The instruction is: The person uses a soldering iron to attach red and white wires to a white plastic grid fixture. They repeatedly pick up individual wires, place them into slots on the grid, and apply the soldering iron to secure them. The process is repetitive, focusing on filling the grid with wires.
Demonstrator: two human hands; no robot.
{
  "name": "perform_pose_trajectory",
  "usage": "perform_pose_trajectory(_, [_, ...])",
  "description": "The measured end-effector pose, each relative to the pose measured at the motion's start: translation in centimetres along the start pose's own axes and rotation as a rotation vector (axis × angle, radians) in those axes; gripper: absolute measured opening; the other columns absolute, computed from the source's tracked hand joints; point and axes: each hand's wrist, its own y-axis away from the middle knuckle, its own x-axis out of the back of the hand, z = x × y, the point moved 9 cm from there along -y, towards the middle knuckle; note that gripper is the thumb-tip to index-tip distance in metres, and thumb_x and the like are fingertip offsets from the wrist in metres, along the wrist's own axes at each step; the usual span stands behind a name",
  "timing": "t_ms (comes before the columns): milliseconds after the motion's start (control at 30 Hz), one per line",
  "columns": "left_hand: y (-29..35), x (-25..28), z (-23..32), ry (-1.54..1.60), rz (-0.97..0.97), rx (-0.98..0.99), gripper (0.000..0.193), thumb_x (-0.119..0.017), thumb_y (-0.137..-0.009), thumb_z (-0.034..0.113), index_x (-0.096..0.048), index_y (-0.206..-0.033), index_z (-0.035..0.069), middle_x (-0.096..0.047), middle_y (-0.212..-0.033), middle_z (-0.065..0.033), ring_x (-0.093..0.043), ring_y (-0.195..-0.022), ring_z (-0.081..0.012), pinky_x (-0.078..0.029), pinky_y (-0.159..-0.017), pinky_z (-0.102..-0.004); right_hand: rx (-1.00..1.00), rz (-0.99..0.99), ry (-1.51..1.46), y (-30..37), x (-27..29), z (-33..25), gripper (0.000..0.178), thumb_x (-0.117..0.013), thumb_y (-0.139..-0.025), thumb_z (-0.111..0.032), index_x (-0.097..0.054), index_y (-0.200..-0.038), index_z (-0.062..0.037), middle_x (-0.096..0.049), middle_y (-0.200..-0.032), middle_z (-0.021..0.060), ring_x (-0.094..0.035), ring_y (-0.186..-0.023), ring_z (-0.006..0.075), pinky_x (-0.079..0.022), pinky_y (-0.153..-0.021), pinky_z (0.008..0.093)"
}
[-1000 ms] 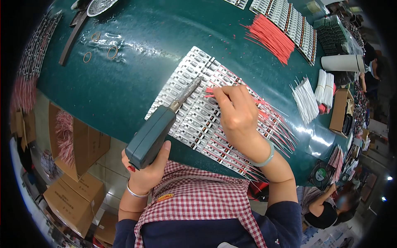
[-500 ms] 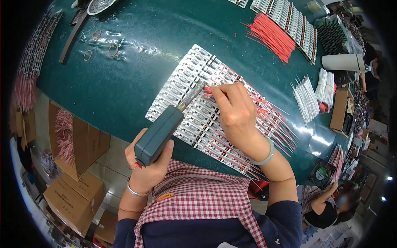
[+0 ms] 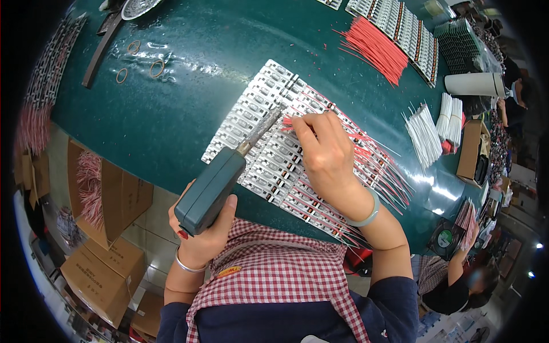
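Left hand [image 3: 209, 228] wrapped round soldering iron [image 3: 210, 186]; right hand [image 3: 329, 154] pinching red wires [image 3: 288, 122] over board panel [image 3: 243, 123], near table's [image 3: 166, 126] front edge. Best: steady pinch, tip [image 3: 273, 116] clear of fingers [image 3: 307, 138]. Tip contact hard to tell.

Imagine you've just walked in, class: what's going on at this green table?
A person's left hand grips a dark green soldering tool, its metal tip over a panel of small white boards. The right hand pinches thin red wires close to that tip; contact can't be made out. Red and white strands trail off the panel's right side. Farther off lie a red wire pile and white wires.
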Motion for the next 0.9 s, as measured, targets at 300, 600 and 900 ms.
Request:
perform_pose_trajectory(300, [0.4, 0.3, -0.1, 0.018, -0.005, 0.039, 0.019, -0.076, -0.074, -0.001, -0.071, -0.093, -0.005, -0.070, -0.086, -0.0127, -0.067, -0.069, -0.0194, -0.053, -0.064, -0.0281, 0.048, 0.017, -0.032, 0.5, 0.6, -0.9, 0.029, -0.066, -0.071, 0.002, -0.065, -0.100, 0.0081, -0.060, -0.091, 0.0124, -0.057, -0.080, 0.0256, -0.049, -0.062, 0.0347])
perform_pose_trajectory(600, [0.5, 0.1, 0.0, 0.011, -0.040, 0.017, 0.017, -0.075, -0.075, -0.003, -0.070, -0.091, -0.006, -0.070, -0.086, -0.0138, -0.067, -0.069, -0.0205, -0.053, -0.063, -0.0286, 0.046, -0.025, -0.020, 0.7, 0.0, -1.2, 0.030, -0.066, -0.071, 0.002, -0.065, -0.100, 0.0094, -0.059, -0.090, 0.0134, -0.056, -0.078, 0.0262, -0.048, -0.061, 0.0342])
perform_pose_trajectory(900, [0.3, -0.1, 0.5, 0.011, -0.062, -0.006, 0.013, -0.073, -0.075, -0.005, -0.069, -0.088, -0.005, -0.067, -0.082, -0.0110, -0.063, -0.066, -0.0170, -0.049, -0.057, -0.0266, 0.033, -0.062, -0.007, 0.8, -0.3, -1.3, 0.029, -0.065, -0.071, 0.002, -0.065, -0.099, 0.0090, -0.058, -0.091, 0.0134, -0.056, -0.081, 0.0258, -0.048, -0.063, 0.0342])
